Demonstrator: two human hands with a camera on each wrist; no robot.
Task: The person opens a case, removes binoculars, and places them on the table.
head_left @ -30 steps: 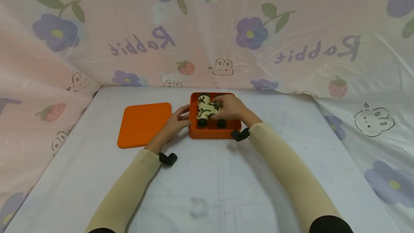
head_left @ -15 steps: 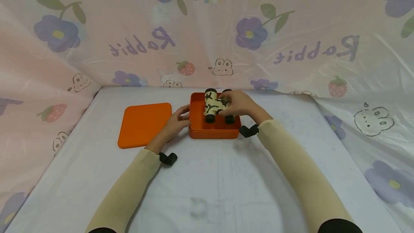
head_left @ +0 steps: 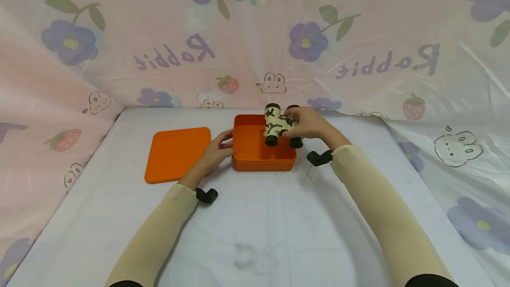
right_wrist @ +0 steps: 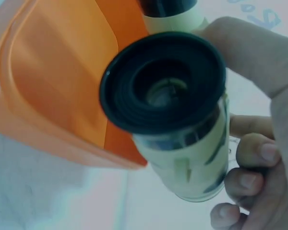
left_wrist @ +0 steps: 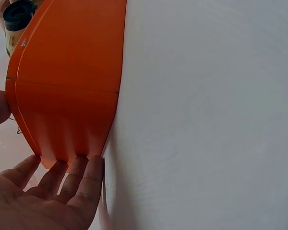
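My right hand (head_left: 310,123) grips camouflage-patterned binoculars (head_left: 275,123) by the right barrel. They hang over the right part of an orange box (head_left: 264,165), above its rim. The right wrist view shows one black end of the binoculars (right_wrist: 163,86) up close, with the thumb and fingers on either side of the barrel. My left hand (head_left: 215,154) rests against the box's left wall. In the left wrist view, its fairly straight fingertips touch the box wall (left_wrist: 67,115), and the thumb lies at the rim. The inner floor of the box shows bare in its left part.
A flat orange lid (head_left: 177,154) lies on the white table (head_left: 247,220) left of the box, partly behind the left hand. A printed curtain (head_left: 255,34) with flowers and rabbits hangs along the back and sides.
The right hand has lifted the binoculars out of the box and moved them up and to the right. The left hand, box and lid have stayed in place.
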